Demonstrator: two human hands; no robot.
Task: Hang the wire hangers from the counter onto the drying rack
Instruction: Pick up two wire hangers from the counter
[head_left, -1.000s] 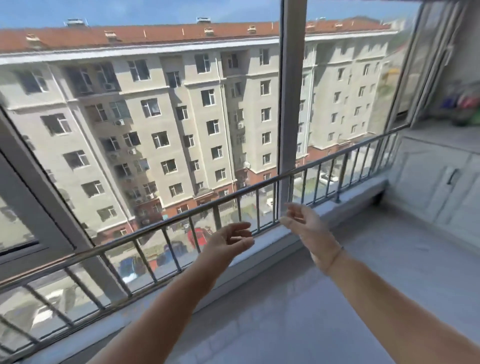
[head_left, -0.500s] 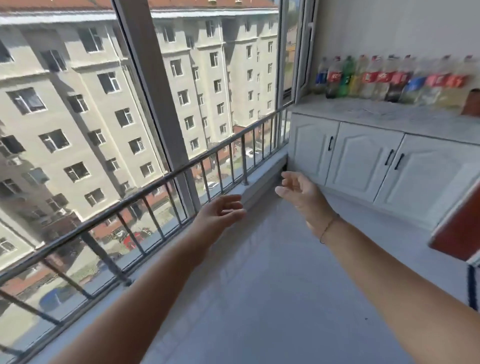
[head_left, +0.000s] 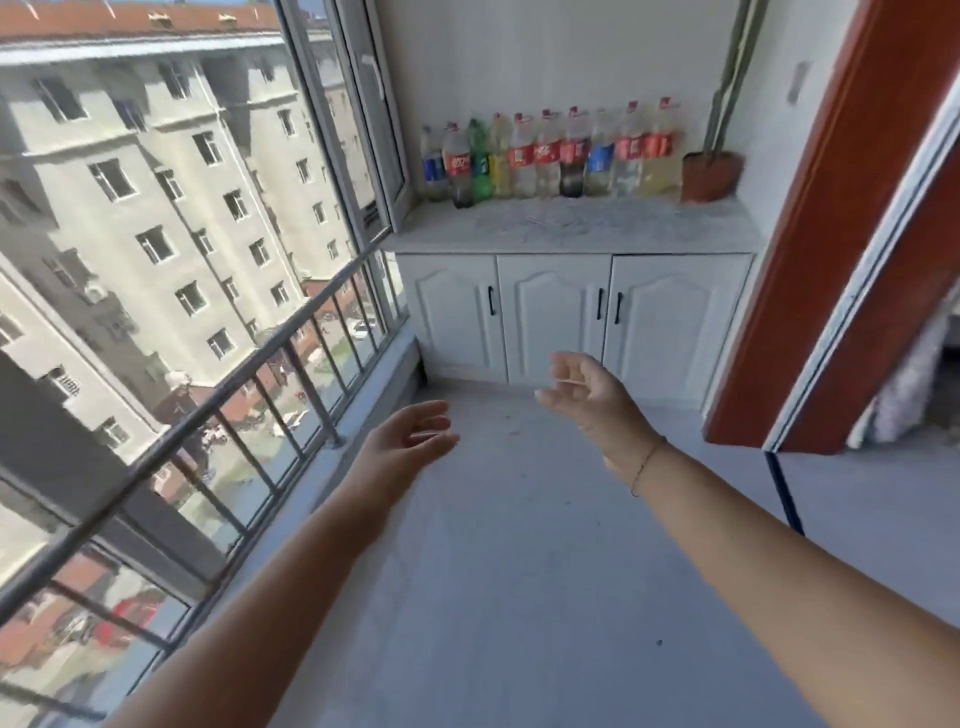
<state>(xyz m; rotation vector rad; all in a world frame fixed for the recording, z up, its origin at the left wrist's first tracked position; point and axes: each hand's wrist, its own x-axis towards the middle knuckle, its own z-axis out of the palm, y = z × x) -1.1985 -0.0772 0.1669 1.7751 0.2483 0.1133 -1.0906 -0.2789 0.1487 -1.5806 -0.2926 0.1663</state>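
Arms reached out over the floor (head_left: 493, 571), left hand (head_left: 410, 441) and right hand (head_left: 587, 395) apart, fingers loose and empty, probably heading for the far tabletop (head_left: 701, 228), where faint wire hangers (head_left: 550, 221) seemingly lay flat before a row of bottles (head_left: 545, 156); drying rack out of view.

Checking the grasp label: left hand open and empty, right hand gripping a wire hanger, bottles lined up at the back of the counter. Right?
One error: the right hand grips nothing; it is loosely open and empty, as the head view shows. The left hand is open and empty, and the bottles are lined up at the back of the counter.
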